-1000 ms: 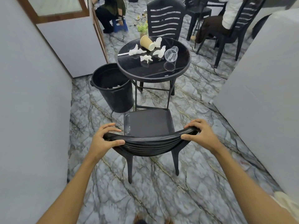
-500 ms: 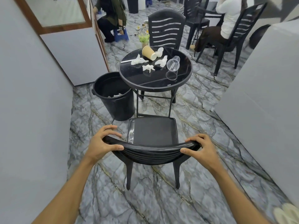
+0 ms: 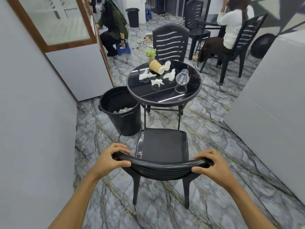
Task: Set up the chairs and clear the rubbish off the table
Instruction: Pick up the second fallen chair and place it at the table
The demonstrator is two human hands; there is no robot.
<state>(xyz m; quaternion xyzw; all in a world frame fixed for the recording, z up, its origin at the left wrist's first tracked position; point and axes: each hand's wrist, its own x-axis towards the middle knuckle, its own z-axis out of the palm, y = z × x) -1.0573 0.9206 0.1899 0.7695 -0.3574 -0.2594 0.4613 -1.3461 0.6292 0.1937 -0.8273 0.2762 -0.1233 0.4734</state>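
I have both hands, left [image 3: 108, 160] and right [image 3: 212, 165], clamped on the chair [image 3: 163, 146] backrest; I'd push evenly so it slides straight toward the table [image 3: 189, 98] beyond my fingertips.

The round black bench [image 3: 165, 98] carries a tipped paper cup [image 3: 156, 67] at its far edge. Crumpled tissues [image 3: 146, 76] lie just beside the cup; a clear plastic cup [image 3: 182, 77] lies to its right.

Bin [image 3: 122, 111] contents too dim to tell; near chair [image 3: 163, 146] front legs hidden under seat.
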